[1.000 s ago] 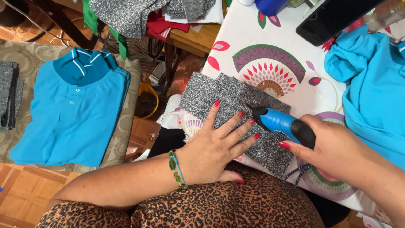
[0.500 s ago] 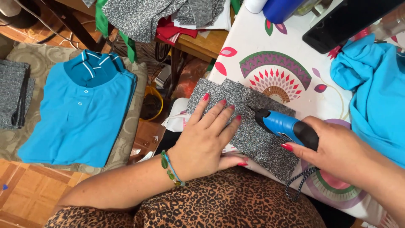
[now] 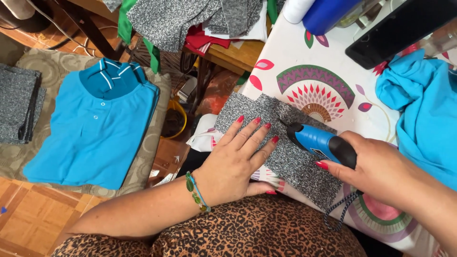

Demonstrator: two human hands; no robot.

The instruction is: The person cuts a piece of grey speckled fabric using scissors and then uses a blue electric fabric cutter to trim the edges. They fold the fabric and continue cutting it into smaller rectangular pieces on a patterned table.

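Observation:
A strip of speckled grey fabric [image 3: 290, 162] lies across the near corner of a table covered with a white patterned cloth [image 3: 285, 62]. My left hand [image 3: 238, 159], fingers spread flat, presses down on the fabric's near edge. My right hand [image 3: 381, 171] grips a blue and black hand-held electric cutter [image 3: 319, 143], whose tip rests on the grey fabric just right of my left fingertips. A dark braided cord [image 3: 340, 209] hangs from the tool below my right wrist.
A folded blue polo shirt [image 3: 95, 133] lies on a cushion at the left, beside folded grey fabric [image 3: 19, 109]. Bunched blue cloth [image 3: 423, 119] sits at the table's right. A black phone [image 3: 400, 28], a blue container [image 3: 328, 14] and more grey fabric [image 3: 176, 19] lie farther back.
My left hand has slid slightly along the grey fabric, fingers still spread. The cutter in my right hand stays on the fabric at nearly the same spot.

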